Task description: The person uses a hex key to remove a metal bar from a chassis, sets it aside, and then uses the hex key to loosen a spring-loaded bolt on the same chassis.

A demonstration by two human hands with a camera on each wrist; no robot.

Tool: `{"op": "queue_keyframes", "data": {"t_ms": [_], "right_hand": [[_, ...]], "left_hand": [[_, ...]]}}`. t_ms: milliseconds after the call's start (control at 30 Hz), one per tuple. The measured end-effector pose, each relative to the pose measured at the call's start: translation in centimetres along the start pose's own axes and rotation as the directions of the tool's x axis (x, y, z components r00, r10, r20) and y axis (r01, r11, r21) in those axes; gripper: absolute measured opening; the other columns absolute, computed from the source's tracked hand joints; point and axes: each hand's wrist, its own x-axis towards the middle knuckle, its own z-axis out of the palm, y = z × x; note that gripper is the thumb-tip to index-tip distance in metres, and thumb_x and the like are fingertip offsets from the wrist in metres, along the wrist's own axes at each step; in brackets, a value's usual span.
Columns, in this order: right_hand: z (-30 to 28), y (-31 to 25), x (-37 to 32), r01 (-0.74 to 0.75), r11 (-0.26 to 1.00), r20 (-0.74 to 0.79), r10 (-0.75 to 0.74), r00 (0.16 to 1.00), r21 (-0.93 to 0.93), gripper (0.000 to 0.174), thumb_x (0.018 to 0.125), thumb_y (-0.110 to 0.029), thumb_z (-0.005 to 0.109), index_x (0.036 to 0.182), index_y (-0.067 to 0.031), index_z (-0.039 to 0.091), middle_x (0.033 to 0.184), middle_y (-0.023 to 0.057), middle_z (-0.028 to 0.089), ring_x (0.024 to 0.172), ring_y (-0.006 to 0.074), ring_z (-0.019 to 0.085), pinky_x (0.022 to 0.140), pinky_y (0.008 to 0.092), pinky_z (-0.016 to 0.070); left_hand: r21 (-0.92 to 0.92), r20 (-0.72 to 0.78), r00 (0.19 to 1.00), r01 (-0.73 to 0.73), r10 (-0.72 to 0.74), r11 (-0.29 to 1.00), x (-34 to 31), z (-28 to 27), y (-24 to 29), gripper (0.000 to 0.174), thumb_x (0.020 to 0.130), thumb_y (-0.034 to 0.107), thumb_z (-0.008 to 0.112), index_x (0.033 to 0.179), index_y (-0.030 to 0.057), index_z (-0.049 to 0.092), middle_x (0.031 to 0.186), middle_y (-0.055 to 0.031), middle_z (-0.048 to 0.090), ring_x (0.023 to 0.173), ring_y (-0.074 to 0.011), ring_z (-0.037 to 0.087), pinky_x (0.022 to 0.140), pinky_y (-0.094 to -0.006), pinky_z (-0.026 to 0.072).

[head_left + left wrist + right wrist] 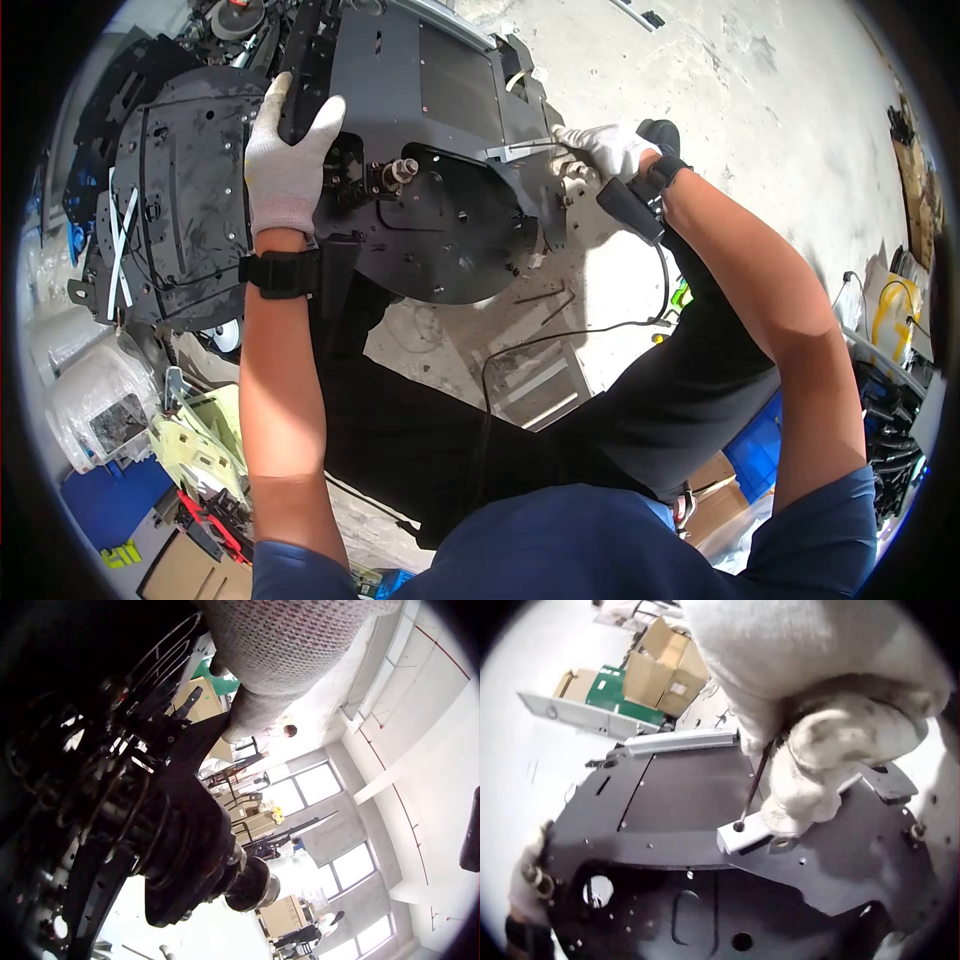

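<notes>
My right hand (pixel 610 150), in a white glove, pinches a thin dark metal rod (pixel 757 784) that looks like a hex key. The rod's tip stands at a hole in a silver metal bar (pixel 739 838), which lies on a black metal chassis (pixel 380 80); the gloved fingertips are right at the bar. My left hand (pixel 285 165), also gloved, rests on the chassis with thumb and forefinger spread apart. Close to it a coil-spring shock absorber (pixel 142 817) with a bolt end (pixel 403 171) sticks out. The left fingertips are hidden in the left wrist view.
Bent metal rods (pixel 560 300) lie on the concrete floor between my legs. A black cable (pixel 570 337) runs from the right wrist device across my lap. Plastic-wrapped parts (pixel 95 400) stand at the left. Cardboard boxes (pixel 660 671) are beyond the chassis.
</notes>
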Motion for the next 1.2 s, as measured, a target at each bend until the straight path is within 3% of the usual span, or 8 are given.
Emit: {"op": "queue_keyframes", "data": {"t_ms": [400,600,733,800,867,1033,1100,1200], "right_hand": [[0.8,0.9,1.0,-0.201,0.899,0.078,0.186,0.98,0.389,0.031,0.099,-0.034,0.049,0.09,-0.0059,0.057,0.069,0.0132,0.063,0.051,0.0156,0.056,0.046,0.0276,0.0463],[-0.2,1.9,3.7,-0.151,0.965,0.045,0.145,0.988,0.213,0.025,0.098,-0.027,0.051,0.092,-0.0049,0.062,0.08,0.0114,0.068,0.046,0.0118,0.052,0.043,0.0247,0.0442],[1.9,-2.5,-1.3,0.099,0.903,-0.002,-0.109,0.994,-0.418,0.03,0.1,-0.028,0.047,0.105,-0.0018,0.061,0.083,0.0057,0.07,0.055,0.0098,0.056,0.051,0.0275,0.0459],[2.0,-1.9,-1.8,0.171,0.707,-0.046,-0.277,0.96,-0.686,0.034,0.099,-0.03,0.044,0.101,-0.0039,0.064,0.075,0.0014,0.069,0.055,0.0154,0.059,0.055,0.0296,0.0468],[-0.2,0.2,-1.2,0.197,-0.422,0.442,-0.625,0.644,-0.885,0.029,0.097,-0.03,0.049,0.115,-0.0098,0.061,0.087,0.0084,0.068,0.068,0.0174,0.062,0.059,0.0305,0.0477],[0.1,0.9,-0.5,0.442,0.057,0.266,-0.727,0.634,-0.895,0.035,0.096,-0.035,0.05,0.112,-0.0063,0.063,0.084,0.0096,0.067,0.068,0.0169,0.063,0.06,0.0295,0.0486],[2.8,-2.7,-4.6,0.085,0.833,-0.019,-0.114,0.993,-0.547,0.05,0.096,-0.048,0.044,0.116,-0.0061,0.063,0.08,0.0122,0.068,0.066,0.0242,0.064,0.062,0.0311,0.0504],[-0.5,1.5,1.0,0.216,0.897,0.015,-0.228,0.974,-0.386,0.056,0.093,-0.055,0.049,0.107,-0.0037,0.067,0.077,0.0103,0.067,0.055,0.0169,0.06,0.052,0.0283,0.047]], "left_hand": [[0.088,-0.003,1.0,-0.013,0.013,0.996,-0.3,-0.2,0.8,0.064,0.079,0.021,0.074,0.133,-0.001,0.049,0.126,-0.0146,0.056,0.11,-0.019,0.056,0.096,-0.03,0.0434],[-0.014,0.012,0.999,0.042,-0.042,0.999,-0.4,-0.3,1.2,0.068,0.076,0.03,0.076,0.131,-0.0007,0.05,0.124,-0.0176,0.057,0.112,-0.0241,0.057,0.097,-0.0331,0.0442],[0.071,-0.013,0.999,-0.046,0.047,0.996,-0.1,-0.1,0.1,0.067,0.076,0.027,0.076,0.131,-0.0015,0.05,0.122,-0.0157,0.058,0.108,-0.0219,0.059,0.095,-0.0317,0.0461],[0.016,0.009,1.0,0.012,-0.012,1.0,-0.3,-0.4,0.8,0.067,0.076,0.026,0.076,0.131,-0.0017,0.05,0.122,-0.0159,0.058,0.108,-0.0217,0.059,0.094,-0.0315,0.0464],[-0.048,0.038,0.997,0.064,-0.063,0.997,-0.4,-0.1,1.2,0.067,0.076,0.026,0.076,0.131,-0.0018,0.05,0.122,-0.0161,0.058,0.107,-0.0215,0.06,0.094,-0.0314,0.0466],[0.028,0.002,1.0,-0.027,0.027,0.999,-0.4,-0.2,1.1,0.062,0.08,0.022,0.074,0.133,-0.0008,0.049,0.121,-0.013,0.059,0.104,-0.0161,0.059,0.091,-0.0293,0.0468],[0.005,0.007,1.0,-0.002,0.001,1.0,-0.4,-0.1,0.9,0.062,0.08,0.022,0.074,0.133,-0.0009,0.049,0.121,-0.0127,0.059,0.103,-0.0159,0.059,0.091,-0.029,0.0468],[0.001,0.005,1.0,0.01,-0.01,1.0,-0.2,0.0,0.3,0.062,0.08,0.021,0.074,0.133,-0.0011,0.049,0.121,-0.0122,0.059,0.103,-0.0155,0.059,0.09,-0.0284,0.0468]]}}
